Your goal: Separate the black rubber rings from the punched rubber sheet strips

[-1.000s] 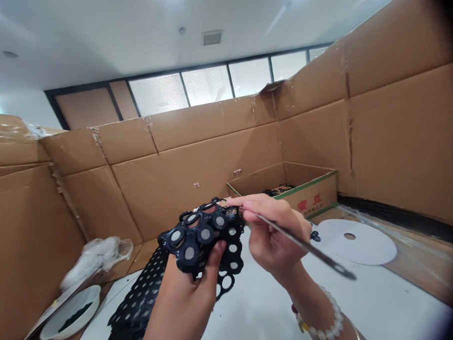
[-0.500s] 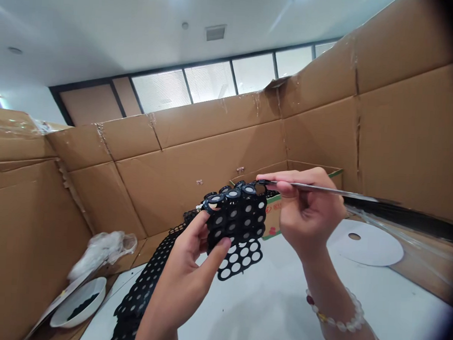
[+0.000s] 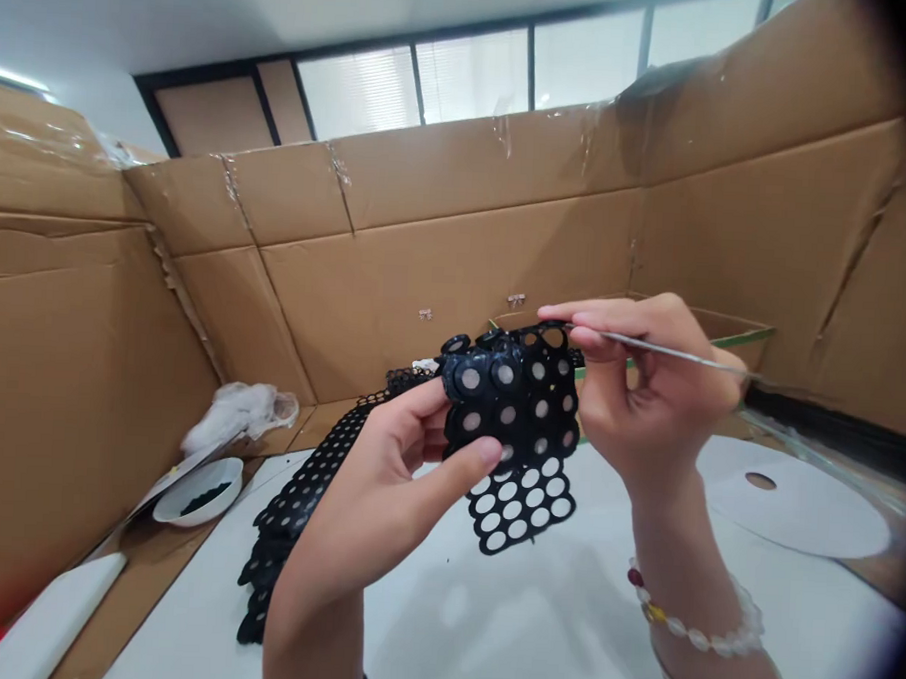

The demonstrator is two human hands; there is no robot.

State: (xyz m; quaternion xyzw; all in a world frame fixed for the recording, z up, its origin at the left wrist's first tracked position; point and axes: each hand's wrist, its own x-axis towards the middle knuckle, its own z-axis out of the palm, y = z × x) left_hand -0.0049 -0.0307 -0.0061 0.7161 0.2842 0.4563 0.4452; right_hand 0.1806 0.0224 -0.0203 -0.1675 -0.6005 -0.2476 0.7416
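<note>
My left hand (image 3: 394, 467) grips a black perforated sheet (image 3: 525, 418) by its left side, thumb in front and fingers behind. Grey discs fill many of its round holes, while the lower flap shows white through open rings. Raised black rings line the folded top edge. At the sheet's upper right corner, my right hand (image 3: 646, 378) pinches a slim metal tool (image 3: 670, 349), like tweezers seen edge-on. Its tip meets the edge by an open ring, partly hidden by the fingers. Whether the fingers also hold the sheet, I cannot tell.
A long black perforated strip (image 3: 312, 483) lies left of my hands on the white table (image 3: 440, 629). Further left are a white bowl (image 3: 213, 499) with black bits and a clear plastic bag (image 3: 243, 415). A white disc (image 3: 806, 515) lies right. Cardboard walls (image 3: 457, 240) surround the table.
The view has tilted down and turned slightly left. The sheet has tipped so its face shows more and the top rings show less. Both hands keep their hold.
</note>
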